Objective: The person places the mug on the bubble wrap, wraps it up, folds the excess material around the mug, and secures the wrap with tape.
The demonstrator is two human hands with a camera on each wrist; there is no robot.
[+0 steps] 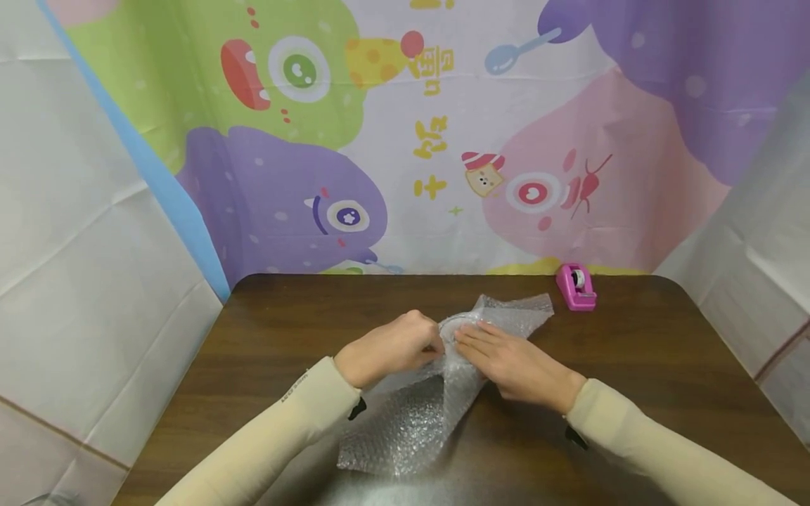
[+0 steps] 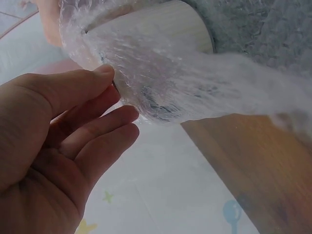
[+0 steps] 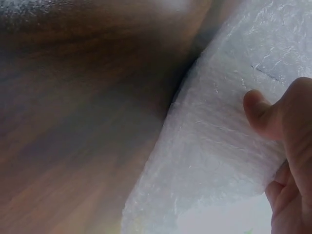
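A pale, cup-like cylinder [image 2: 170, 24] lies partly covered by a sheet of bubble wrap [image 1: 405, 422] on the table; its round end [image 1: 451, 330] faces up in the head view. On the near left side of that end, my left hand [image 1: 395, 346] pinches the wrap's edge between thumb and forefinger, the other fingers loosely bent. From the right, my right hand [image 1: 515, 365] holds the wrapped cylinder, fingers across the round end. Its thumb [image 3: 258, 112] presses on the wrapped side in the right wrist view. Most of the cylinder is hidden by wrap and hands.
A pink tape dispenser [image 1: 577, 288] stands at the table's back right. Loose wrap spreads toward the front left and the back right. The brown wooden table [image 1: 266, 337] ends at a printed curtain [image 1: 418, 232], with pale cloth walls on both sides.
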